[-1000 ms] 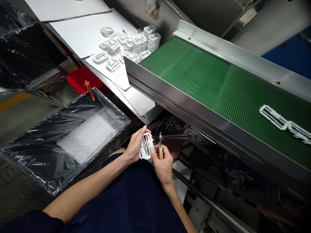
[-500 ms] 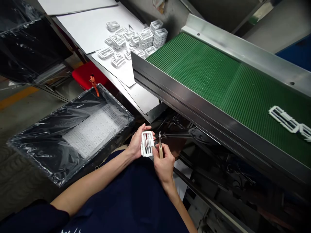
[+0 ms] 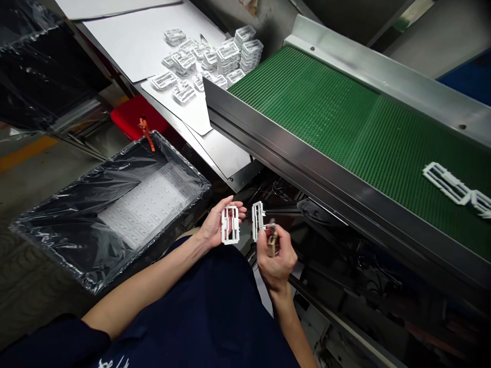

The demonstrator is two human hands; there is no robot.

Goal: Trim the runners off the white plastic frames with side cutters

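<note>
My left hand (image 3: pixel 213 225) is palm up in front of my body, holding a white plastic frame (image 3: pixel 224 233) with long slots, its fingertips showing past the right edge. A short gap to the right, my right hand (image 3: pixel 276 260) pinches a second white plastic frame (image 3: pixel 254 221) at its lower end, tilted more edge-on. The same hand also grips a pair of nippers (image 3: pixel 272 245) with pale handles. The nippers' metal tip points away from me and looks blurred.
A green conveyor belt (image 3: pixel 337 122) with a metal side wall crosses the right, carrying joined white frames (image 3: pixel 447 183). Stacks of white frames (image 3: pixel 228 57) stand on the white-covered table (image 3: pixel 126 46). At left is a plastic-lined crate (image 3: pixel 49 220) with an orange clip (image 3: pixel 146 134), near a red stool (image 3: pixel 128 116).
The two white frames, together in my left hand before, are now apart. My right hand has moved right with one frame and the nippers; my left hand keeps the other.
</note>
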